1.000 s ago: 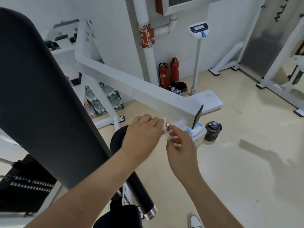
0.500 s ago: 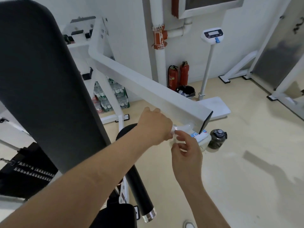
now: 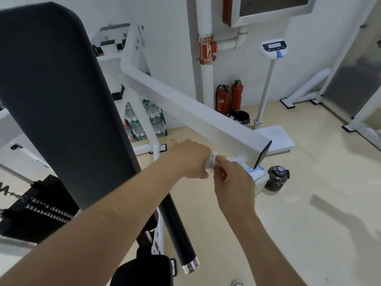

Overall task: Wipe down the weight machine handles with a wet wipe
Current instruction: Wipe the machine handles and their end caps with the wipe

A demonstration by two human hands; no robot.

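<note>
Two hands (image 3: pixel 191 159) (image 3: pixel 235 182) pinched shut on one crumpled wet wipe (image 3: pixel 211 162) (short handle (image 3: pixel 237 158) beneath white arm (image 3: pixel 195 114)); wiping apparently barely begun.

The left hand (image 3: pixel 191 159) covers most of the wipe (image 3: pixel 211 162), and its fingers curl out of sight. The handle (image 3: pixel 237 158) is blurred where it meets the arm (image 3: pixel 195 112). The pack (image 3: pixel 257 175) sits partly behind the right hand (image 3: pixel 235 182). A shoe (image 3: pixel 237 283) is cut off at the bottom edge.
</note>
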